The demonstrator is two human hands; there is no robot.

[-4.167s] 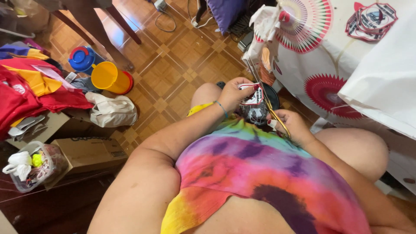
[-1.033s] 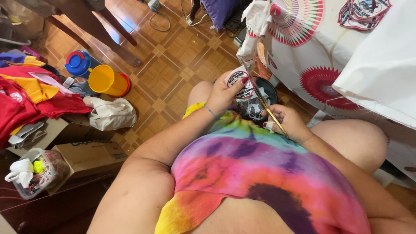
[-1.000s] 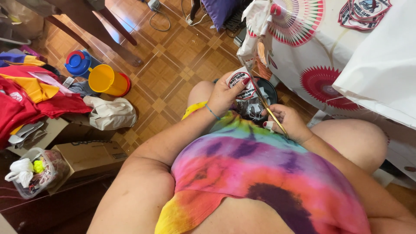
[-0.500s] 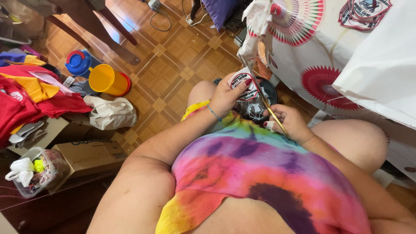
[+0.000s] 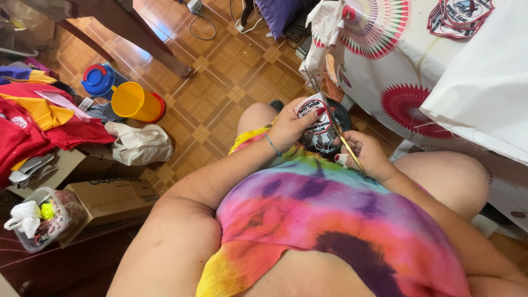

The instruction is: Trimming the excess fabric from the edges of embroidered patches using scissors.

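Partly hidden scissors (image 5: 345, 144) behind right hand (image 5: 369, 157)

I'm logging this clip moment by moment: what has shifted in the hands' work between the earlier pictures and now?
Little has changed. The left hand still pinches the round printed patch, now tipped a bit more upright toward the thin gold stick that the right hand keeps gripping. Nothing was picked up or let go. The yellow bucket and red clothes on the floor lie as before.
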